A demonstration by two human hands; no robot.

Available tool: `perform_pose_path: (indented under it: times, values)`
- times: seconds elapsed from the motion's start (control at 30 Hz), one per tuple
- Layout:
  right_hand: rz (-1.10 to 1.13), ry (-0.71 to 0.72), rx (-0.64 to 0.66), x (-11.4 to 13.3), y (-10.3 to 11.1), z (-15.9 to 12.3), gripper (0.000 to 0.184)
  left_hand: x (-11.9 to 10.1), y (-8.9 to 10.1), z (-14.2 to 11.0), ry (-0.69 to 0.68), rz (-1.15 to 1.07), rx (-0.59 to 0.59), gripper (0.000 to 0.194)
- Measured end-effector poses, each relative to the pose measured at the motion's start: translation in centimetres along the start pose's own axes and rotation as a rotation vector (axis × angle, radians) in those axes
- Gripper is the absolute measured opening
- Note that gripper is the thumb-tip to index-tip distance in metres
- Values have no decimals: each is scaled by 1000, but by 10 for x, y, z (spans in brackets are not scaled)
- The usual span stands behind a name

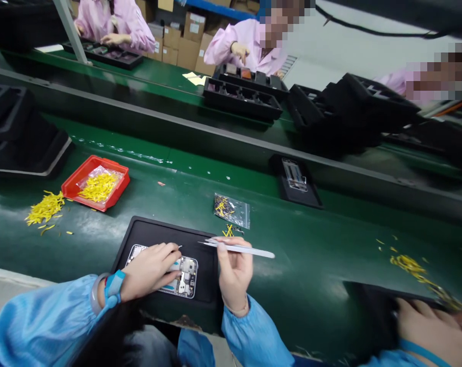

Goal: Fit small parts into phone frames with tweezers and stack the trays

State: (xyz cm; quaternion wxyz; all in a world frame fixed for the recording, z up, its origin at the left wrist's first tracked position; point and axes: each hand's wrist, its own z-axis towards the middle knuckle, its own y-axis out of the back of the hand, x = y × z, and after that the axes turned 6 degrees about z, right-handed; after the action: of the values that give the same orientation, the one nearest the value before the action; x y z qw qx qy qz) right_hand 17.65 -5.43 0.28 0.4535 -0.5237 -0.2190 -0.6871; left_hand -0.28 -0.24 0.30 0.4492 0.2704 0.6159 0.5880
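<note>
- The right hand's [234, 272] thumb and fingers [224, 248] pinch a pair of slim white tweezers [242, 249], whose tips point left, just beside the other hand.
- The left hand's [150, 270] fingers [164, 252] lie pressed together over an open phone frame [187, 272]; whether they pinch anything small is hidden.
- The phone frame, with its circuit board showing, lies on a black mat [165, 234], partly covered by the left hand.
- A blue wrist strap [114, 284] and a grey band [95, 293] circle the left wrist, below which a blue sleeve [43, 321] shows.
- Beyond the mat, on the green conveyor worktop [303, 265], lies a clear plastic bag [231, 210] holding yellow strips, with a few loose strips [228, 231] just below it.
- Further left, a red tray [95, 183] holds more yellow strips, and a loose heap [45, 208] lies beside it.
- Another phone frame [295, 175] sits in a black tray [296, 191].
- At the lower right, a co-worker's hand [430, 329] rests near scattered yellow strips [407, 264].
- Across the line, co-workers in pink smocks [246, 48] handle black trays [242, 99].
</note>
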Motion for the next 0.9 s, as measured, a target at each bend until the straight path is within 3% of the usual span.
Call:
perform_pose_path:
  times: [0.27, 0.43, 0.9]
  values:
    - [-33, -188, 120, -14, -7, -14, 25, 4, 4, 0, 79, -197, -38, 14]
    - [-17, -290, 161, -15, -4, -12, 28, 7, 4, -1, 139, -279, -56, 10]
    - [-206, -121, 322, -11, -6, -14, 11, 11, 3, 1, 248, -382, -78, 10]
